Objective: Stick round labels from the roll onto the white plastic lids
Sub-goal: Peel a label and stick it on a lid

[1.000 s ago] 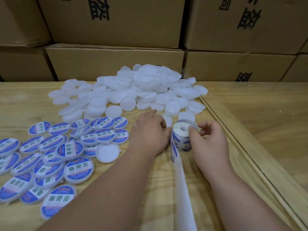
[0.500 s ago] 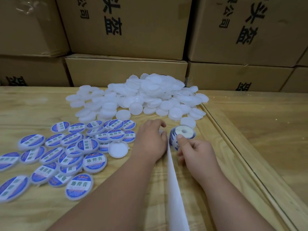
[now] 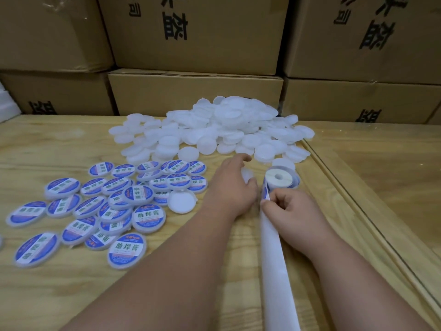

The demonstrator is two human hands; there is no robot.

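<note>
Labelled lids (image 3: pixel 100 209): about two dozen, spread left. Blank lid pile (image 3: pixel 222 130): larger, behind. Left hand (image 3: pixel 231 187) curls over blank lid (image 3: pixel 247 176). Right hand (image 3: pixel 291 209) pinches label (image 3: pixel 264 194) at roll (image 3: pixel 280 179).

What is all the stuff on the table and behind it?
Blank lids: too many to count, white, heaped at the back middle of the table.
Labelled lids: a few dozen, blue and white labels, spread on the left.
Upturned blank lid: one, white, at the right edge of the labelled lids.
Label roll: one, white core, standing by the right hand.
Backing strip: one, white, trailing from the roll toward the camera.
Table: one, light wood.
Cardboard boxes: several, brown with black print, stacked behind.
Left hand: holds a white lid.
Right hand: pinches a label at the roll.
</note>
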